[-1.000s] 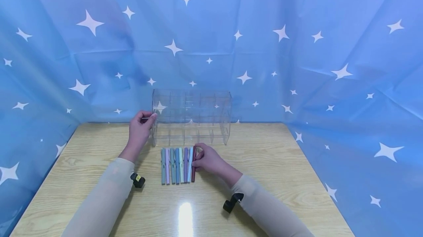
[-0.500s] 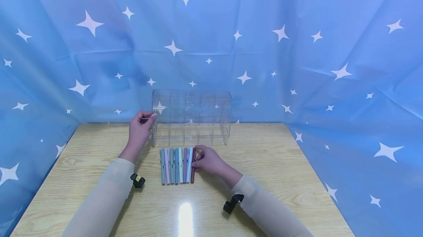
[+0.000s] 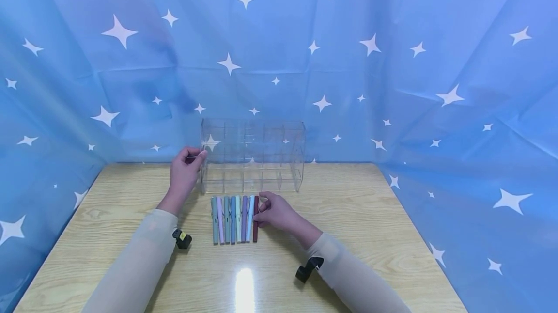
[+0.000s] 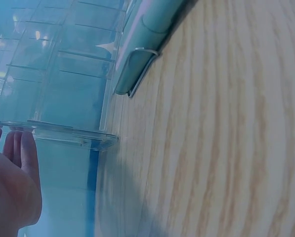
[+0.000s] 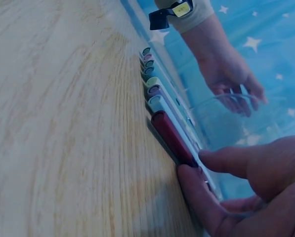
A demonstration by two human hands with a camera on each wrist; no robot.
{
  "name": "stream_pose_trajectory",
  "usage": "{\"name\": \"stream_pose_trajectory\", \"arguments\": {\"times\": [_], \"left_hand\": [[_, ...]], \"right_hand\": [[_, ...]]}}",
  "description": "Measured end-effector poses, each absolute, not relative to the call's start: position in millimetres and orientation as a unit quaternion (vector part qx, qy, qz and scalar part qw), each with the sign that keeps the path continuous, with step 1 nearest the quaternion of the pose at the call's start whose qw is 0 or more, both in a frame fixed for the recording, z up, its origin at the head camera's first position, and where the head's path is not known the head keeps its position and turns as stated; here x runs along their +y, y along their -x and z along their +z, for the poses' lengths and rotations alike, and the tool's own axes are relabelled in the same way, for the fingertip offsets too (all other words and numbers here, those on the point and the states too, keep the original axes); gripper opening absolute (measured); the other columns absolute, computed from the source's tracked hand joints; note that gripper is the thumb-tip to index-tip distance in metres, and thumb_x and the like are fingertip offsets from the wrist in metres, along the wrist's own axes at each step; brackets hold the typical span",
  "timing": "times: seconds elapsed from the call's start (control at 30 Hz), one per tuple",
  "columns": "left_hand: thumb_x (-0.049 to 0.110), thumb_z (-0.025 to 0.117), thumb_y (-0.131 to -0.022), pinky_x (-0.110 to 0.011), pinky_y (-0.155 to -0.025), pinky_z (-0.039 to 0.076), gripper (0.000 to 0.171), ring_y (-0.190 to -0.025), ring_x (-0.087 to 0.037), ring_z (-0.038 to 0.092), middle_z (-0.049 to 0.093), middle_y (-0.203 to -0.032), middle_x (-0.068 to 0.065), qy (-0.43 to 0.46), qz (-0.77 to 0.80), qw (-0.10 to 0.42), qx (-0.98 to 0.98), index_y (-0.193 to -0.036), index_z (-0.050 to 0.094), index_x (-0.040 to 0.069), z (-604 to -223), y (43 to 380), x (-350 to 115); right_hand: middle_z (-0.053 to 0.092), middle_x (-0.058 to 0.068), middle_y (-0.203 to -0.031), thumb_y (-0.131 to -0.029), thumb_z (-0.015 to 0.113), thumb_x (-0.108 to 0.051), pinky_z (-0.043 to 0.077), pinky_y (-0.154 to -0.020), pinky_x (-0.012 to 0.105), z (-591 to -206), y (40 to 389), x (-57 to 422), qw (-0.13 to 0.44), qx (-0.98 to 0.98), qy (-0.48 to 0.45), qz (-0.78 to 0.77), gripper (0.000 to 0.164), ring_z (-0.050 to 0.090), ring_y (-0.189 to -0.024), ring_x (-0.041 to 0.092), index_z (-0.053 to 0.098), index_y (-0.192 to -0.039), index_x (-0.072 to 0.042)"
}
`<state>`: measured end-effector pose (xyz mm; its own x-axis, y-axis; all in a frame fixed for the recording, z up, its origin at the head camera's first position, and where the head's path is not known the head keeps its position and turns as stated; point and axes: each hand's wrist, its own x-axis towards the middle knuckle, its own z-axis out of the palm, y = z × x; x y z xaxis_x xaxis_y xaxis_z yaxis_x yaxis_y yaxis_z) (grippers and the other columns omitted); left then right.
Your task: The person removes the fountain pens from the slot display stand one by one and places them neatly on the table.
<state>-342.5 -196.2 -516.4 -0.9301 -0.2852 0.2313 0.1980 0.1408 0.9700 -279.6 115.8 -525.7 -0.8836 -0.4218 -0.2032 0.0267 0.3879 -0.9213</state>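
A clear divided organizer [image 3: 272,160] stands at the back of the table. At its left side wall my left hand [image 3: 185,170] grips the edge, thumb in front; the left wrist view shows its fingers [image 4: 28,148] against that wall. Several capped pens in green, lilac, blue, purple and pale tones [image 3: 233,228] lie side by side before the organizer. The rightmost is a dark red pen [image 3: 255,233]. My right hand [image 3: 276,213] pinches this dark red pen [image 5: 169,136] between thumb and forefinger while it lies on the table.
The wood-grain table [image 3: 348,221] ends at the back and sides against a blue star-patterned curtain [image 3: 279,37]. Black wrist cameras [image 3: 181,239] sit on both sleeves. A bright light reflection lies on the front part of the table.
The row of pens has shifted slightly left and drawn closer together under the right hand. Since half a second ago the right hand has barely moved. The left hand and organizer stay put.
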Motion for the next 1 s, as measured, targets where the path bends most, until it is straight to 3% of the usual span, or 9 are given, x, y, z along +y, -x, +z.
{"name": "stream_pose_trajectory", "arguments": {"times": [0.3,0.6,0.9,1.0], "left_hand": [[0.037,0.076,-0.108,-0.020,-0.081,0.056,0.039,-0.100,-0.015,0.064,0.069,-0.111,-0.004,-0.034,-0.654,0.182,-0.733,-0.121,0.069,0.000,-516.1,342.9,-195.9],[0.038,0.077,-0.107,-0.020,-0.081,0.057,0.041,-0.100,-0.016,0.064,0.069,-0.111,-0.004,-0.032,-0.652,0.177,-0.737,-0.121,0.069,0.000,-516.3,343.7,-196.4],[0.046,0.076,-0.106,-0.018,-0.078,0.056,0.052,-0.100,-0.015,0.063,0.068,-0.114,-0.005,-0.037,-0.643,0.151,-0.750,-0.130,0.068,0.000,-510.2,336.0,-202.7],[0.050,0.073,-0.107,-0.020,-0.083,0.058,0.057,-0.105,-0.016,0.063,0.068,-0.121,-0.010,-0.037,-0.632,0.137,-0.762,-0.136,0.066,0.001,-507.8,332.1,-204.3]], "right_hand": [[0.066,0.023,-0.114,-0.093,0.082,0.007,0.068,-0.078,0.038,-526.4,279.9,118.7,0.211,0.798,0.114,-0.553,0.082,0.073,-0.089,0.025,0.039,-0.163,0.010],[0.068,0.017,-0.116,-0.095,0.086,-0.005,0.067,-0.084,0.039,-523.0,279.3,127.3,0.218,0.812,0.113,-0.530,0.082,0.075,-0.093,0.024,0.041,-0.163,0.008],[0.067,0.020,-0.128,-0.096,0.088,-0.014,0.067,-0.085,0.039,-518.1,280.9,139.9,0.215,0.809,0.135,-0.529,0.082,0.075,-0.097,0.025,0.045,-0.162,0.005],[0.065,0.024,-0.133,-0.097,0.087,-0.017,0.067,-0.085,0.044,-512.4,279.1,146.4,0.211,0.806,0.146,-0.534,0.078,0.075,-0.100,0.026,0.047,-0.162,0.003]]}}
